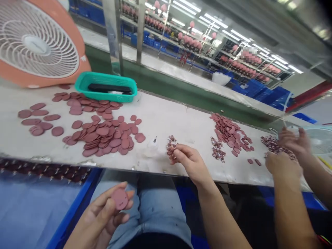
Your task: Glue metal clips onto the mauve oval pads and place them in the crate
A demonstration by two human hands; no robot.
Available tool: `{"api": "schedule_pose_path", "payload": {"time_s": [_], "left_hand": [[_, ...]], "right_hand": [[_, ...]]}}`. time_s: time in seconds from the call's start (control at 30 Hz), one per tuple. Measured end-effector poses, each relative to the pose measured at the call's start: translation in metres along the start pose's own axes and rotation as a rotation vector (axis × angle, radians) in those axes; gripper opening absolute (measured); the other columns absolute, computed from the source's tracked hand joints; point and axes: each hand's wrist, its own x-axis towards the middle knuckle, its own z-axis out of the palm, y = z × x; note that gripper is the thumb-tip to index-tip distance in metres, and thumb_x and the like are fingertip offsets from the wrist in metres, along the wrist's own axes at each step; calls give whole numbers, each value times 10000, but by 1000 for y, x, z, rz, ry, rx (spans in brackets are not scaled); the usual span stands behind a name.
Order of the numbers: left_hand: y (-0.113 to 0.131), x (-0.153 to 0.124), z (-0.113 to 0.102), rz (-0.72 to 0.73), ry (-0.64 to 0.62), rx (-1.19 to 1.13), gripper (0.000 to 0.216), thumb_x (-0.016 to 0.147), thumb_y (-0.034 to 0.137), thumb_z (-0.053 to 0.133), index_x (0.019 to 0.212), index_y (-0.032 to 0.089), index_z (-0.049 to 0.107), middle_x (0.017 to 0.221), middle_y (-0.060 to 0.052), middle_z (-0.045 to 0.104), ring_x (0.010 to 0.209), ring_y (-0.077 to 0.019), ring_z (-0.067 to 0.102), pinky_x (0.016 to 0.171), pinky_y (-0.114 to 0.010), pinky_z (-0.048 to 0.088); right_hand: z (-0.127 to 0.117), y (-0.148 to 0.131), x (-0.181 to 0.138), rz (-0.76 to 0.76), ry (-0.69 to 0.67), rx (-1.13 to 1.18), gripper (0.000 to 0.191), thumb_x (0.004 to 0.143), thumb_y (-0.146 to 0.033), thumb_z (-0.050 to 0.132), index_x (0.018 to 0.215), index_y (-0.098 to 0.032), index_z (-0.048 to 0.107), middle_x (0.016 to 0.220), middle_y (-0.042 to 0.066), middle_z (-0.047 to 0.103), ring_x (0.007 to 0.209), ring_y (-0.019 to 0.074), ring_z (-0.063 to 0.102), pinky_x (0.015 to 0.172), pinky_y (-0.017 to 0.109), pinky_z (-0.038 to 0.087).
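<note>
My left hand point(100, 216) is low over my lap, its fingers gripping a round pink disc point(119, 199) with small holes in it. My right hand point(188, 162) rests at the table's front edge, pinching a small clump of pink pieces point(171, 148). Large loose piles of similar pink discs point(102, 136) lie on the white work table point(160, 121) to the left of that hand. Another pile of discs point(229, 135) lies to its right, beside a small heap of speckled pieces point(217, 149).
A co-worker's hands point(290, 148) work over a speckled heap at the right. A small plastic bottle point(152, 147) stands near my right hand. A teal basket point(105, 87) and an orange fan point(38, 43) sit at the far left. A blue-edged bin point(46, 204) lies below the table.
</note>
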Motion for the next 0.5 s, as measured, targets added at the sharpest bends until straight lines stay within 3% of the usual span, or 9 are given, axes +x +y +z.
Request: {"api": "schedule_pose_path", "payload": {"time_s": [0.1, 0.2, 0.3, 0.5], "left_hand": [[7, -10, 8, -70, -38, 3, 444, 544, 444, 954, 901, 216, 824, 787, -56, 811, 666, -177, 734, 545, -177, 584], [10, -15, 6, -96, -112, 16, 432, 578, 465, 936, 904, 202, 831, 744, -38, 762, 648, -147, 683, 550, -173, 561], [10, -17, -1, -83, -197, 53, 389, 664, 475, 888, 924, 191, 832, 720, -25, 711, 647, -134, 643, 573, -182, 556], [8, -15, -13, -98, -287, 69, 341, 716, 468, 856, 927, 200, 834, 750, -39, 731, 666, -130, 635, 602, -181, 542]], "right_hand": [[31, -23, -27, 21, -137, 134, 299, 926, -481, 642, 969, -200, 737, 901, 41, 762, 631, 131, 687, 588, 279, 606], [50, -42, -42, -42, -238, 86, 160, 936, -349, 672, 997, -226, 754, 880, 27, 767, 694, 144, 703, 645, 281, 585], [57, -52, -45, -159, -289, -46, 105, 937, -271, 679, 1011, -246, 749, 896, 15, 765, 807, 162, 713, 735, 292, 565], [62, -56, -44, -264, -359, -104, 100, 947, -245, 675, 1027, -248, 735, 855, -8, 731, 766, 131, 660, 729, 263, 531]]}}
